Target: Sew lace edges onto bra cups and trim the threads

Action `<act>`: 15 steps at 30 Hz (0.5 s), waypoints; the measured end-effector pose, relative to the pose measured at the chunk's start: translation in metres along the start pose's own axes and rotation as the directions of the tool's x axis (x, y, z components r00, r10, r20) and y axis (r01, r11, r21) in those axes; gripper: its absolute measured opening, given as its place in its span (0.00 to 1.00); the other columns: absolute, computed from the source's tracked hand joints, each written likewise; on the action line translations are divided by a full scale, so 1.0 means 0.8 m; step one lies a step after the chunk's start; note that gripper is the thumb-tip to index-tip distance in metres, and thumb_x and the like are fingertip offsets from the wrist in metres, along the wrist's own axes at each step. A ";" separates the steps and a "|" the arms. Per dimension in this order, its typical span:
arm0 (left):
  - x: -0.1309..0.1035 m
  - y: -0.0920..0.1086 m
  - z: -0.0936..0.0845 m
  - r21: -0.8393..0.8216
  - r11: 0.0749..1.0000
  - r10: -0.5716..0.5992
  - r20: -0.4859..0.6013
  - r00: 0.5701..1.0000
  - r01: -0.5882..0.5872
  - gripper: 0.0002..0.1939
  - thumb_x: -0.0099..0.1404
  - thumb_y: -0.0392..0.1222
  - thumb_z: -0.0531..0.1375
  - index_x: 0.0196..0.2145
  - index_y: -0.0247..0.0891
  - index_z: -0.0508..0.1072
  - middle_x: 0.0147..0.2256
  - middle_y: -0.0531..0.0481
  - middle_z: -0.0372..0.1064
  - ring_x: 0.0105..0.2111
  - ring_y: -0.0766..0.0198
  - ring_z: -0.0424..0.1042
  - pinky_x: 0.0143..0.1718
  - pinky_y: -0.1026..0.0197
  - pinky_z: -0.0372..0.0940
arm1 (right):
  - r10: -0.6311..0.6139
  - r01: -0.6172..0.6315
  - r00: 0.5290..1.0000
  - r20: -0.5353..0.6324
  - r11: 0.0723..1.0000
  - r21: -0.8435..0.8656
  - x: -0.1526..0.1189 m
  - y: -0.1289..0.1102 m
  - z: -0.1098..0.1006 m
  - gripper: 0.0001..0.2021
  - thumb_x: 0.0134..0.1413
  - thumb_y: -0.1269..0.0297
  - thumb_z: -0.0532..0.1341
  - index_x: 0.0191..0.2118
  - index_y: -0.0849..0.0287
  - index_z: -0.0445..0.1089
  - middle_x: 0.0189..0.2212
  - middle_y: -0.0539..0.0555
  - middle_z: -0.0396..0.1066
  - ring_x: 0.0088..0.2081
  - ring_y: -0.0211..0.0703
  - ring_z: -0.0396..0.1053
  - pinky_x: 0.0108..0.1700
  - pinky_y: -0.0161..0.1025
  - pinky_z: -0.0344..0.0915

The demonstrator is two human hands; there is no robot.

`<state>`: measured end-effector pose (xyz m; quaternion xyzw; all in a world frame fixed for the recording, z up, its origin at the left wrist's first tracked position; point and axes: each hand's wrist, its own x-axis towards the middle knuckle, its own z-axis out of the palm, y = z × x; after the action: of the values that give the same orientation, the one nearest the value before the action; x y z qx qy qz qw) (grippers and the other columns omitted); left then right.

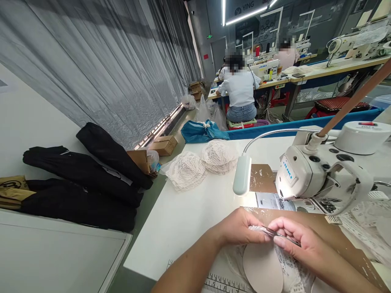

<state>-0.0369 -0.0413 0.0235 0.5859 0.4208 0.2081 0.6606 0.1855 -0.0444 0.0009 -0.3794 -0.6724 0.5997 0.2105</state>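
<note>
My left hand [236,228] is closed, pinching the white lace edge of a bra cup [263,266] between thumb and fingers. The cup's smooth beige inner side hangs below, with lace spreading to its right. In my closed right hand [305,240] is a slim metal tool that looks like thread snips [287,237]; its tip meets the lace at my left fingertips. Both hands are just in front of the sewing machine [301,175] and its needle area. Part of the tool is hidden by my fingers.
Two stacks of lace cups, left [185,171] and right [219,156], lie on the white table [159,236]. A lamp [242,175] hangs left of the machine head. More lace [363,228] lies at right. Black garments [85,175] are at left; a seated person [240,89] works ahead.
</note>
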 end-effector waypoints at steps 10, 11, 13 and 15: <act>0.005 -0.003 0.001 0.044 0.999 -0.027 -0.030 0.999 0.028 0.25 0.53 0.58 0.68 0.37 0.33 0.81 0.24 0.53 0.64 0.26 0.67 0.59 0.27 0.65 0.54 | 0.095 -0.073 0.988 -0.125 0.983 0.171 0.001 0.010 0.001 0.21 0.55 0.39 0.57 0.41 0.53 0.64 0.21 0.44 0.57 0.23 0.39 0.56 0.26 0.37 0.55; 0.006 -0.004 0.001 0.048 0.999 -0.024 -0.032 0.999 0.026 0.24 0.53 0.58 0.67 0.37 0.33 0.81 0.24 0.52 0.65 0.26 0.67 0.60 0.27 0.65 0.54 | 0.078 -0.065 0.989 -0.125 0.992 0.109 0.001 0.009 0.001 0.21 0.54 0.40 0.59 0.39 0.54 0.65 0.20 0.43 0.54 0.23 0.38 0.54 0.26 0.36 0.53; 0.007 -0.004 0.000 0.062 0.998 -0.009 -0.019 1.000 0.010 0.22 0.54 0.57 0.67 0.35 0.32 0.80 0.25 0.53 0.63 0.26 0.68 0.59 0.26 0.66 0.53 | 0.024 -0.032 0.994 -0.110 0.997 -0.065 0.002 0.006 0.000 0.19 0.56 0.43 0.58 0.31 0.55 0.64 0.21 0.44 0.53 0.25 0.38 0.53 0.27 0.36 0.51; 0.006 -0.004 -0.004 0.107 0.994 -0.005 0.013 1.000 0.004 0.20 0.55 0.55 0.67 0.30 0.32 0.77 0.24 0.55 0.60 0.25 0.70 0.57 0.24 0.67 0.52 | -0.003 -0.019 0.993 -0.120 0.983 -0.182 0.001 0.003 -0.005 0.21 0.60 0.44 0.53 0.26 0.55 0.59 0.22 0.46 0.54 0.27 0.39 0.54 0.29 0.37 0.52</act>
<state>-0.0372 -0.0363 0.0191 0.6208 0.4282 0.1797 0.6316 0.1883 -0.0410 -0.0008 -0.4350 -0.7094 0.5122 0.2124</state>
